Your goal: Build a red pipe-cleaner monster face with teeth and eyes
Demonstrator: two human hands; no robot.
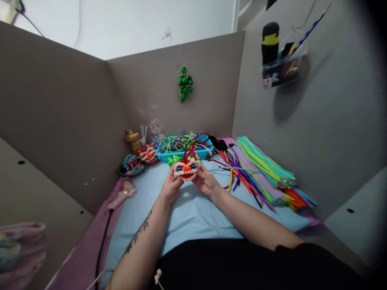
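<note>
Grey partitions (178, 117) rise around a worktop (196, 219) spread in pale blue, with pink showing along the left edge. Just above its middle, held up in front of the wearer, is a fuzzy toy head (185, 170) with blue eyes, an orange nose, a red mouth and red loops on top. The left hand (171, 186) is closed on one side of it, and the right hand (207, 182) pinches the opposite side, so both are clamped on the same piece.

Holding it well calls for light, even pressure from both sides, since soft stems like these would probably bend or flatten under a hard squeeze. Thumbs are best kept low at the edges, clear of the eyes and nose, with the front square to the view so any lopsidedness can be spotted. Raised loops look easiest to knock out of shape.

Behind it sits a blue tray (169, 156) of tangled stems; bundles of straight stems (263, 165) lie to the right. On the left, a pink corded tool (122, 195) shows a small light, so sleeves and stems should probably stay away from its tip.
</note>
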